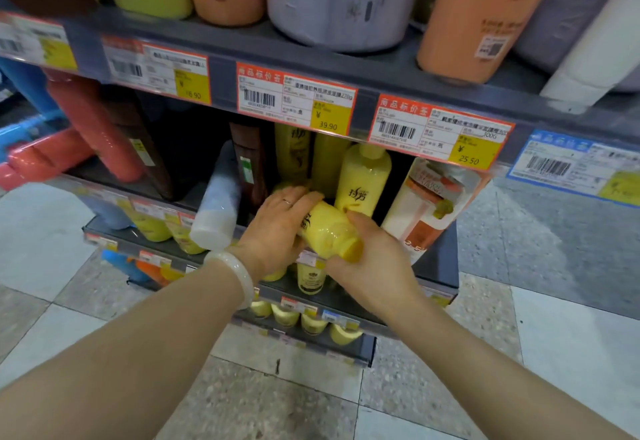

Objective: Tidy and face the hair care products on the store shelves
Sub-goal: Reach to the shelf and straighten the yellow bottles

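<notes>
Bare forearms reach in from below; a pale, smooth bangle point(239, 275) circles the left wrist. Leftward, a white bottle point(216, 202) leans tilted on the shelf point(440, 259). Left hand point(273, 228) curls over the body of a glossy yellow bottle point(329, 230), lying on its side at the shelf front; right hand point(372, 263) appears to cup its rounded end. Behind stand upright yellow bottles point(363, 179), then a white-and-orange pack point(429, 204).

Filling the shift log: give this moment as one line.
step: facing | item: yellow bottle, tilted | left hand: holds it | right hand: holds base | shelf: middle
</notes>
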`<action>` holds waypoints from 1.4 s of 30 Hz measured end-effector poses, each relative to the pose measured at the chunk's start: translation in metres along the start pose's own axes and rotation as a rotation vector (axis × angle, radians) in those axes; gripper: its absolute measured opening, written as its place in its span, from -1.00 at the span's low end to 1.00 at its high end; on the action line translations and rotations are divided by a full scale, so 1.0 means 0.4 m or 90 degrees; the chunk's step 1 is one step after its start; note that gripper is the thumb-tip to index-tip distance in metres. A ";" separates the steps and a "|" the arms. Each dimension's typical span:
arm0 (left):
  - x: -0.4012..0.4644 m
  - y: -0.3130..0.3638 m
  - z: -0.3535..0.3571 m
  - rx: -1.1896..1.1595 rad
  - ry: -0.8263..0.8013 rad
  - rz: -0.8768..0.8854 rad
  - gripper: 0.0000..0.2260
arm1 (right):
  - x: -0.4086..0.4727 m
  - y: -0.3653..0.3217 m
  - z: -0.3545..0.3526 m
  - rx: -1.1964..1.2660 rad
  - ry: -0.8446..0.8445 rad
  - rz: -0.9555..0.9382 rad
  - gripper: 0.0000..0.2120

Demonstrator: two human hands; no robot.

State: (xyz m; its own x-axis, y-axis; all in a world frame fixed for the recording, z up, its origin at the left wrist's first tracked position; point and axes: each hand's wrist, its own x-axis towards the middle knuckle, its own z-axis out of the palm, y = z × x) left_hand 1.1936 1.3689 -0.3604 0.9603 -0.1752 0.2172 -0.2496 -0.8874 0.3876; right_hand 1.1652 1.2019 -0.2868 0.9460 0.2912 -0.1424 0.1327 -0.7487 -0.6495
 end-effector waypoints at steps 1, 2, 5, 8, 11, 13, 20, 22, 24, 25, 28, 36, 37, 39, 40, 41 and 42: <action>0.005 -0.001 -0.011 -0.027 0.009 0.007 -0.43 | 0.002 -0.021 -0.020 -0.023 0.006 -0.014 -0.48; 0.008 0.004 -0.023 -0.065 0.015 -0.007 -0.45 | 0.005 -0.044 -0.040 -0.038 0.014 -0.023 -0.48; 0.005 0.018 -0.036 -0.218 0.046 -0.126 -0.49 | 0.024 -0.107 -0.073 -0.062 0.065 -0.054 -0.47; 0.009 0.028 -0.046 -0.300 0.102 -0.246 -0.56 | 0.054 -0.148 -0.065 0.006 0.116 -0.056 -0.48; 0.022 0.038 -0.053 -0.308 0.146 -0.343 -0.60 | 0.075 -0.153 -0.032 0.139 0.149 -0.020 -0.55; 0.028 0.043 -0.051 -0.320 0.177 -0.381 -0.60 | 0.080 -0.137 0.008 0.175 0.126 -0.004 -0.56; 0.013 0.021 -0.028 -0.354 0.168 -0.350 -0.54 | 0.117 -0.087 0.116 0.225 0.089 0.064 -0.62; 0.000 0.015 -0.019 -0.334 0.147 -0.326 -0.54 | 0.122 -0.081 0.128 0.246 0.089 0.082 -0.62; -0.008 0.012 -0.007 -0.329 0.156 -0.331 -0.56 | 0.121 -0.079 0.146 0.263 0.080 0.083 -0.61; -0.007 0.015 -0.003 -0.331 0.160 -0.342 -0.57 | 0.124 -0.076 0.155 0.278 0.081 0.085 -0.60; 0.007 0.023 0.007 -0.383 0.162 -0.381 -0.63 | 0.136 -0.069 0.163 0.304 0.108 0.098 -0.64; 0.028 0.035 0.030 -0.332 0.169 -0.391 -0.55 | 0.152 -0.037 0.173 0.355 0.136 0.092 -0.54; 0.028 0.035 0.031 -0.325 0.171 -0.391 -0.55 | 0.155 -0.033 0.176 0.355 0.139 0.092 -0.53; 0.029 0.033 0.031 -0.328 0.174 -0.392 -0.58 | 0.160 -0.028 0.180 0.351 0.137 0.091 -0.52; 0.030 0.033 0.031 -0.331 0.176 -0.394 -0.59 | 0.161 -0.027 0.181 0.349 0.132 0.094 -0.53; 0.032 0.034 0.033 -0.332 0.177 -0.393 -0.60 | 0.163 -0.025 0.180 0.346 0.124 0.098 -0.55; 0.034 0.034 0.034 -0.330 0.179 -0.389 -0.59 | 0.163 -0.023 0.180 0.338 0.114 0.101 -0.58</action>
State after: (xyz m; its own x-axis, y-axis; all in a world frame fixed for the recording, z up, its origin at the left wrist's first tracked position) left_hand 1.2048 1.3485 -0.3643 0.8956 0.4442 0.0245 0.2106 -0.4719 0.8561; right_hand 1.2042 1.2706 -0.3439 0.9836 0.0593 -0.1702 -0.1380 -0.3597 -0.9228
